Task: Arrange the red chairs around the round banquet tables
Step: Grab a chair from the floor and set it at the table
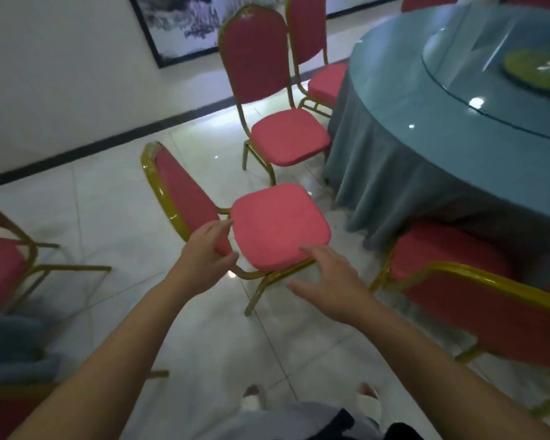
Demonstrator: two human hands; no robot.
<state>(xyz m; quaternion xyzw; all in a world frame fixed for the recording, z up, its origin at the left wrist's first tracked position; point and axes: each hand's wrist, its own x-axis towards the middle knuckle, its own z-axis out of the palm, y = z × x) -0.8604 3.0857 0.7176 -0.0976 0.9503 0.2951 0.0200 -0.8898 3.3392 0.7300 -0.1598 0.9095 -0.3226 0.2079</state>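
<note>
A red chair with a gold frame (278, 225) stands on the tiled floor in front of me, its seat turned toward the round table (410, 100). My left hand (205, 254) grips the lower end of its backrest, thumb and fingers curled round the edge. Spread open, my right hand (332, 281) hovers at the seat's near right corner, fingertips at the cushion edge. The round table has a blue-grey cloth and a glass turntable (489, 65).
Two more red chairs (286, 134) (326, 81) stand by the table's left side. Another red chair (477, 281) is tucked in at the right, and one (4, 265) at the left edge. A framed painting (178, 23) hangs on the wall.
</note>
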